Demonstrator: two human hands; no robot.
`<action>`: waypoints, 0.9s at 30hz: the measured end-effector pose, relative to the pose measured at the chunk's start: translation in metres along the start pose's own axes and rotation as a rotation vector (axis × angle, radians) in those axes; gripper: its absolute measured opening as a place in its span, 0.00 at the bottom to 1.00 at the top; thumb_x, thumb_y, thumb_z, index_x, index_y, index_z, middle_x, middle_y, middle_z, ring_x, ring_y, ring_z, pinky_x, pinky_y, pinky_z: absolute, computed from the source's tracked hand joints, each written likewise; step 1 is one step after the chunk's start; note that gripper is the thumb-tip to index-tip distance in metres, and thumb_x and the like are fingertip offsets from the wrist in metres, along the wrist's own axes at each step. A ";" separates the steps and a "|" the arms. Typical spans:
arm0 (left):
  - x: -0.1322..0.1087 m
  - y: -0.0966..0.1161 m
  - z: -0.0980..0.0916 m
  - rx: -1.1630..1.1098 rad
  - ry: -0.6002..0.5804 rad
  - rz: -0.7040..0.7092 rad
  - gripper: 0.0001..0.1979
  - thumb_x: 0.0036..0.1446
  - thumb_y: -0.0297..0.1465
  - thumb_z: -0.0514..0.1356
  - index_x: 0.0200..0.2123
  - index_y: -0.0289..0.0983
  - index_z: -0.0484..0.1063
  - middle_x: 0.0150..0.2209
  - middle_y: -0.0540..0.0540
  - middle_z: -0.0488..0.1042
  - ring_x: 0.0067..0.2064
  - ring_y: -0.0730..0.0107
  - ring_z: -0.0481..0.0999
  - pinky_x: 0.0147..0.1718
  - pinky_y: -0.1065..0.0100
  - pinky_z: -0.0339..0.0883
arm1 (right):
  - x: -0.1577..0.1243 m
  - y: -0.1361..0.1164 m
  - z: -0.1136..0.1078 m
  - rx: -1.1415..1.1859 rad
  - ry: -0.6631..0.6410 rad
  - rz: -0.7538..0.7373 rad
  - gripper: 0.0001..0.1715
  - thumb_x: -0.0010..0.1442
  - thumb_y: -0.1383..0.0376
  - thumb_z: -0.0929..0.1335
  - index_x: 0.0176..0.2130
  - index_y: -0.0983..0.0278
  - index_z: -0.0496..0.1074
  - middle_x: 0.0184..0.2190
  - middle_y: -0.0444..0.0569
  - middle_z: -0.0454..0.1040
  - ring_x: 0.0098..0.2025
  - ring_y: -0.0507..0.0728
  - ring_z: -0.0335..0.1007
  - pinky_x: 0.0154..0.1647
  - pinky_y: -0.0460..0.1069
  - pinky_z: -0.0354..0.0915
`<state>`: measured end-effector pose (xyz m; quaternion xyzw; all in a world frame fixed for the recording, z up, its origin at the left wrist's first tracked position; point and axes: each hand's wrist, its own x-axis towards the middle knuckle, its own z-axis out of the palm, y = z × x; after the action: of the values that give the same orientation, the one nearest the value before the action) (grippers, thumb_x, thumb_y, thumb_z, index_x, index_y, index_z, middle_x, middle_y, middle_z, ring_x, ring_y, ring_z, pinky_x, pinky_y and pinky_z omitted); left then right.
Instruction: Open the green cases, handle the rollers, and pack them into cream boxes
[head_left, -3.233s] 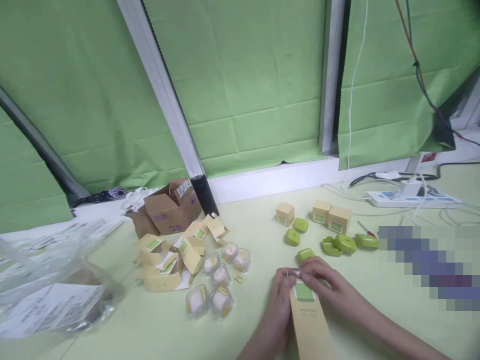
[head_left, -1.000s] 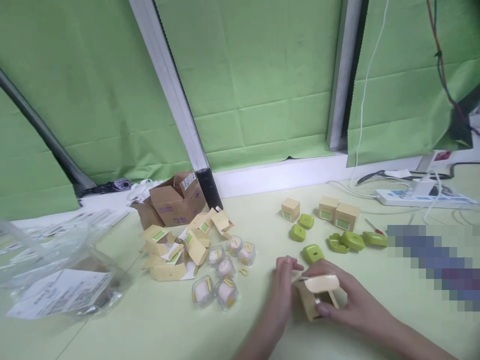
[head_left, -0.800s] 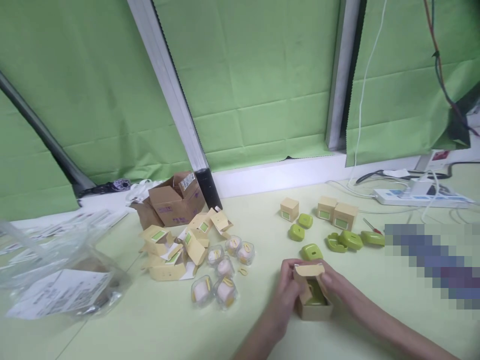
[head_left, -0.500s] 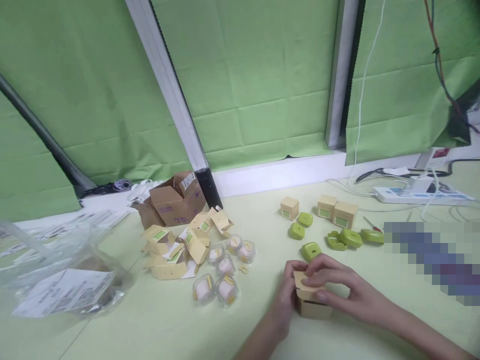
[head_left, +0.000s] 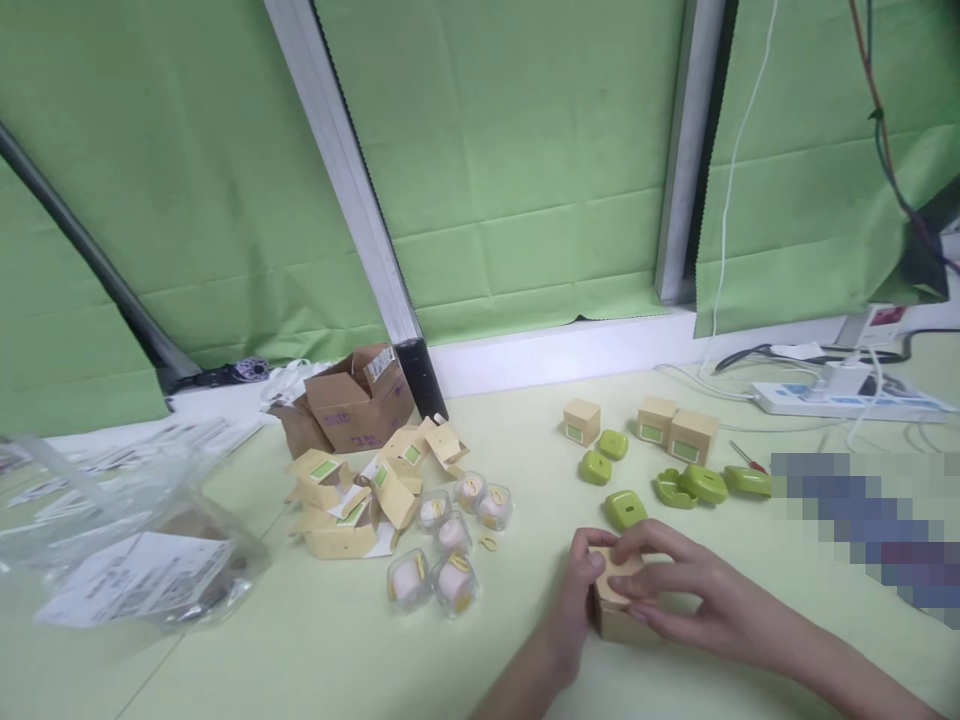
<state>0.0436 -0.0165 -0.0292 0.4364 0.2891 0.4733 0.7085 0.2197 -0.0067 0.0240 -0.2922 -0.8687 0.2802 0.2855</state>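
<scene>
A small tan cardboard box (head_left: 624,628) stands on the table between my hands. My left hand (head_left: 574,595) is wrapped round its left side, with the thumb at the top edge. Across the lid lie the bent fingers of my right hand (head_left: 694,585), its thumb at the front edge of the lid. The lid looks down on the box; part of the right side is hidden by my fingers. Just behind the box lies a green plastic case (head_left: 625,510). More green cases (head_left: 705,484) lie to the back right, near closed tan boxes (head_left: 692,437).
On the left are opened tan boxes (head_left: 341,530), clear packs with pale contents (head_left: 454,583), a brown carton (head_left: 356,410) and a plastic bag with a label (head_left: 142,580). A screwdriver (head_left: 748,458), cables and a power strip (head_left: 787,398) lie at the right.
The lid's front edge has gone down and the dark gap beneath it has closed. My left thumb has come onto the top edge, and my right fingers have shifted slightly on the lid.
</scene>
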 end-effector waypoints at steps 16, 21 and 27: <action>0.003 0.067 -0.022 0.839 0.424 0.427 0.20 0.53 0.37 0.53 0.49 0.39 0.58 0.52 0.39 0.62 0.55 0.56 0.60 0.55 0.57 0.50 | 0.080 -0.015 -0.033 -0.373 -0.093 0.239 0.23 0.52 0.54 0.70 0.46 0.59 0.71 0.41 0.49 0.75 0.39 0.60 0.73 0.35 0.51 0.70; -0.002 0.102 -0.049 1.537 0.716 0.231 0.23 0.44 0.33 0.58 0.47 0.37 0.65 0.57 0.36 0.59 0.62 0.45 0.47 0.58 0.46 0.30 | 0.167 0.004 -0.025 -0.528 0.058 0.435 0.17 0.63 0.60 0.65 0.50 0.65 0.66 0.46 0.51 0.71 0.43 0.57 0.71 0.42 0.56 0.68; -0.003 0.084 -0.071 1.855 0.659 0.051 0.23 0.41 0.28 0.58 0.46 0.36 0.68 0.63 0.35 0.53 0.65 0.45 0.41 0.59 0.46 0.23 | 0.203 0.013 -0.004 -0.526 0.079 0.458 0.17 0.63 0.62 0.65 0.51 0.65 0.66 0.49 0.51 0.69 0.45 0.58 0.70 0.43 0.57 0.68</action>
<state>-0.0508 0.0195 0.0138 0.6718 0.7194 0.1718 -0.0413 0.0916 0.1386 0.0851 -0.5536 -0.8114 0.0920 0.1634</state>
